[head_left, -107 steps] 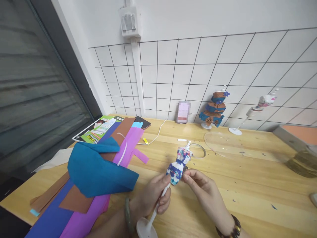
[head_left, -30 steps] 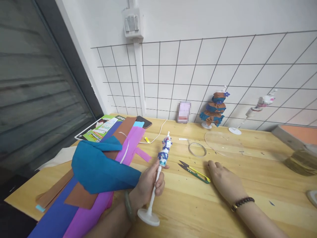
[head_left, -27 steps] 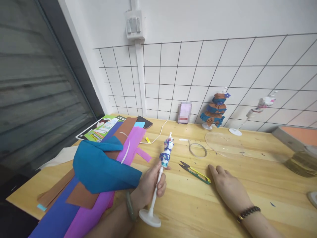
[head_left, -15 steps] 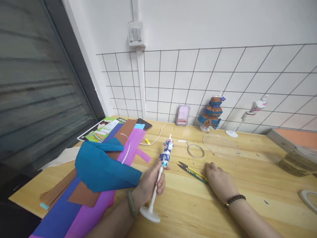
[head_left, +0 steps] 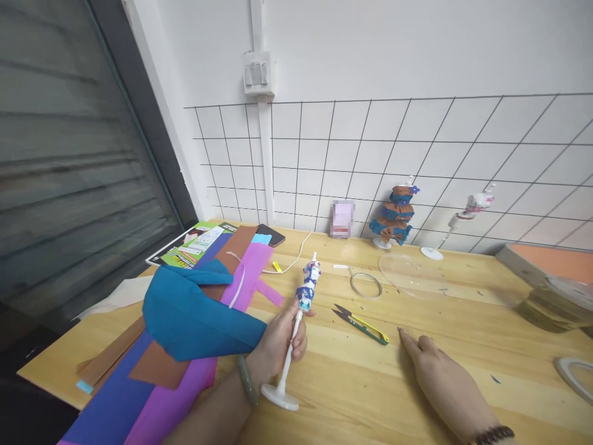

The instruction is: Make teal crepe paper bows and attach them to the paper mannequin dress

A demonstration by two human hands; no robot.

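My left hand (head_left: 282, 337) is wrapped around the thin white stem of a miniature dress-form figure (head_left: 308, 287), dressed in white and blue patterned scraps. The figure leans slightly right, its round white base (head_left: 280, 397) low in front of me. Palm down over the wooden table, my right hand (head_left: 440, 371) has its index finger stretched out and holds nothing. Thread snips (head_left: 361, 324) with yellow and green handles lie between my hands, blades pointing left. Teal crepe paper (head_left: 194, 315) rests against my left wrist, over blue, brown and purple sheets (head_left: 162, 402).
Along the wall stand a figure in tiered brown and teal ruffles (head_left: 393, 216) and a white figure on a stand (head_left: 475, 207). A wire ring (head_left: 365, 285), a clear disc (head_left: 407, 275), tape rolls (head_left: 551, 306) and a phone (head_left: 272, 235) lie on the table (head_left: 352, 395).
My right hand has come off the snips' handles and drawn back to the right and toward me. The left hand still holds the figure in nearly the same place.
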